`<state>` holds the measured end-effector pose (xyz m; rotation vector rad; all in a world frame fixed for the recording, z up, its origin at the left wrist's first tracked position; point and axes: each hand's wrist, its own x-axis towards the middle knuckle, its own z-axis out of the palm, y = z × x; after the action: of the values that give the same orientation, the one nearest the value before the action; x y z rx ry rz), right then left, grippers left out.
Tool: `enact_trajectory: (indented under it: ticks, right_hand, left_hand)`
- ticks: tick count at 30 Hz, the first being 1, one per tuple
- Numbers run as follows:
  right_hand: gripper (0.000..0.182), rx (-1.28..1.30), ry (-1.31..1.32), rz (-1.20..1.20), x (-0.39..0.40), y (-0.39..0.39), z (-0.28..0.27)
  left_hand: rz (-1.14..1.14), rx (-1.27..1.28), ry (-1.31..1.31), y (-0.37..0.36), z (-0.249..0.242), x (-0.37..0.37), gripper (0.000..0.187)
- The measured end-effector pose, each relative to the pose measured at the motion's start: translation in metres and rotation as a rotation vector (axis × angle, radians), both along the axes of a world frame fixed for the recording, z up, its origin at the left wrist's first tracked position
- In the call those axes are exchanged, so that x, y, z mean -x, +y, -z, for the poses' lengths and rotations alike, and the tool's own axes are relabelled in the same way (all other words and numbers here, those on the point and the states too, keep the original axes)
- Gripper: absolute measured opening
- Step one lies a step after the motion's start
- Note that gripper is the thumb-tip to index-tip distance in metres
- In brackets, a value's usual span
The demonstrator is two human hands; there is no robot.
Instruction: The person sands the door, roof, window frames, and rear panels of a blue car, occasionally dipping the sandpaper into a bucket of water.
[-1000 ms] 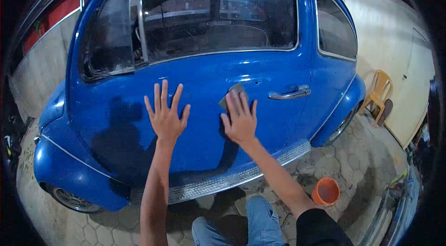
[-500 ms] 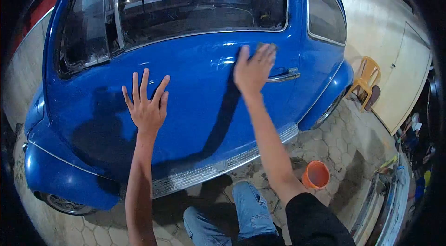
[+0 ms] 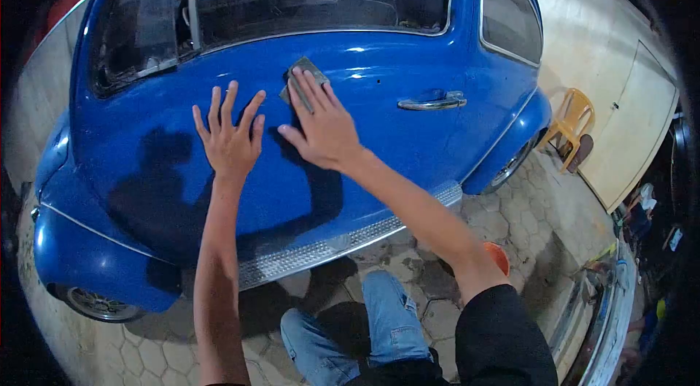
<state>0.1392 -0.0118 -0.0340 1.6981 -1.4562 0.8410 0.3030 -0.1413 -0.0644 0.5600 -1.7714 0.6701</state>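
A blue car fills the view, its door (image 3: pixel 379 130) facing me. My left hand (image 3: pixel 230 138) lies flat on the door panel with fingers spread, holding nothing. My right hand (image 3: pixel 321 127) presses a small grey sanding pad (image 3: pixel 297 72) against the door just below the window trim, right beside my left hand. Only the pad's upper corner shows past my fingers. The chrome door handle (image 3: pixel 432 102) is to the right of my right hand.
A chrome running board (image 3: pixel 335 247) runs along the car's bottom. An orange bucket (image 3: pixel 499 255) sits on the paved floor, mostly hidden behind my right arm. A yellow plastic chair (image 3: pixel 570 120) stands by the cream wall at right. My knees in jeans are below.
My right hand slid the pad from the door's middle up near the handle, then left along the window trim to beside my left hand. My left hand stayed flat on the door.
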Motion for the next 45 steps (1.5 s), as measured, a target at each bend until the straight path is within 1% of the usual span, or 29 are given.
enact_trajectory:
  ticks: [1, 3, 4, 7, 8, 11, 12, 15, 16, 18, 21, 22, 25, 26, 29, 30, 31, 32, 34, 35, 36, 37, 38, 40, 41, 42, 43, 44, 45]
  right_hand:
    - [0.073, -0.044, 0.042, 0.008, 0.006, -0.003, -0.003]
    - [0.07, 0.161, -0.058, 0.261, 0.038, -0.018, -0.03]
    - [0.066, 0.339, -0.216, 0.47, 0.039, -0.034, -0.044]
    - [0.059, -0.054, 0.11, -0.049, -0.01, -0.021, -0.007]
    - [0.056, -0.097, 0.123, -0.12, -0.015, -0.016, -0.001]
    - [0.056, 0.062, 0.247, 0.153, 0.027, -0.015, -0.045]
    - [0.055, 0.193, 0.036, 0.258, 0.036, -0.024, -0.06]
    - [0.056, 0.122, 0.187, 0.149, 0.03, -0.017, -0.034]
    - [0.06, -0.072, 0.323, 0.028, 0.019, -0.004, -0.01]
    - [0.055, -0.324, 0.378, -0.076, 0.031, 0.007, 0.055]
    - [0.053, -0.224, 0.413, 0.043, 0.022, 0.008, 0.097]
    - [0.053, -0.197, 0.459, 0.059, 0.013, 0.001, 0.097]
    - [0.056, -0.295, 0.439, -0.036, -0.032, -0.022, 0.102]
    - [0.063, -0.387, 0.419, -0.17, -0.048, -0.029, 0.104]
    - [0.064, -0.438, 0.656, -0.362, -0.061, -0.067, 0.129]
    - [0.062, -0.397, 0.719, -0.396, -0.063, -0.075, 0.118]
    - [0.063, -0.318, 0.704, -0.298, -0.067, -0.074, 0.099]
    - [0.064, -0.238, 0.687, -0.199, -0.072, -0.07, 0.074]
    - [0.064, -0.156, 0.597, -0.052, -0.079, -0.077, 0.069]
    - [0.062, -0.171, 0.521, -0.018, -0.088, -0.074, 0.089]
    - [0.061, -0.179, 0.439, 0.01, -0.098, -0.072, 0.111]
    - [0.06, -0.363, 0.405, -0.103, -0.099, -0.073, 0.152]
    - [0.062, -0.55, 0.307, -0.325, -0.088, -0.075, 0.201]
    - [0.063, -0.501, 0.506, -0.317, -0.074, -0.074, 0.252]
    - [0.064, -0.468, 0.611, -0.314, -0.07, -0.077, 0.257]
    - [0.064, -0.518, 0.55, -0.278, -0.075, -0.073, 0.244]
    - [0.063, -0.566, 0.479, -0.235, -0.088, -0.063, 0.213]
    - [0.063, -0.617, 0.41, -0.19, -0.098, -0.055, 0.184]
    - [0.064, -0.479, 0.436, -0.07, -0.1, -0.053, 0.163]
  left_hand:
    - [0.018, -0.019, -0.024, 0.0, -0.002, -0.004, 0.037]
    - [0.056, -0.072, -0.063, 0.0, 0.001, -0.01, 0.039]
    - [0.095, -0.113, -0.106, 0.004, -0.002, -0.018, 0.042]
    - [0.152, -0.215, -0.087, 0.002, 0.001, -0.024, 0.045]
    - [0.124, -0.22, -0.04, 0.001, 0.005, -0.027, 0.046]
    - [0.024, -0.217, 0.064, -0.014, 0.017, -0.044, 0.047]
    - [-0.014, -0.21, 0.067, -0.02, 0.023, -0.052, 0.047]
    - [-0.06, -0.196, 0.074, -0.036, 0.05, -0.069, 0.049]
    - [-0.065, -0.202, 0.081, -0.038, 0.058, -0.071, 0.049]
    - [-0.078, -0.221, 0.116, -0.034, 0.07, -0.07, 0.049]
    - [-0.072, -0.267, 0.083, -0.022, 0.105, -0.079, 0.05]
    - [-0.087, -0.304, 0.049, -0.021, 0.126, -0.086, 0.049]
    - [-0.08, -0.398, 0.057, -0.009, 0.181, -0.1, 0.052]
    - [-0.073, -0.47, 0.078, -0.003, 0.197, -0.106, 0.053]
    - [0.065, -0.957, 0.337, 0.03, 0.262, -0.135, 0.068]
    - [-0.058, -1.068, 0.179, 0.043, 0.295, -0.153, 0.074]
    - [-0.176, -1.181, 0.019, 0.062, 0.337, -0.176, 0.079]
    - [-0.265, -1.224, -0.043, 0.083, 0.375, -0.197, 0.079]
    - [-0.424, -1.252, 0.135, 0.131, 0.458, -0.227, 0.065]
    - [-0.465, -1.319, 0.223, 0.159, 0.502, -0.242, 0.058]
    - [-0.535, -1.508, 0.312, 0.192, 0.517, -0.249, 0.053]
    - [-0.563, -1.551, 0.387, 0.225, 0.558, -0.262, 0.05]
    - [-0.588, -1.589, 0.463, 0.255, 0.596, -0.273, 0.048]
    - [-0.604, -1.949, 0.459, 0.315, 0.577, -0.3, 0.043]
    - [-0.673, -1.95, 0.622, 0.353, 0.646, -0.317, 0.04]
    - [-0.754, -1.984, 0.488, 0.389, 0.666, -0.33, 0.04]
    - [-0.758, -1.866, 0.0, 0.438, 0.729, -0.357, 0.042]
    - [-0.827, -1.836, 0.245, 0.462, 0.705, -0.354, 0.032]
    - [-0.876, -1.765, 0.497, 0.489, 0.677, -0.349, 0.023]
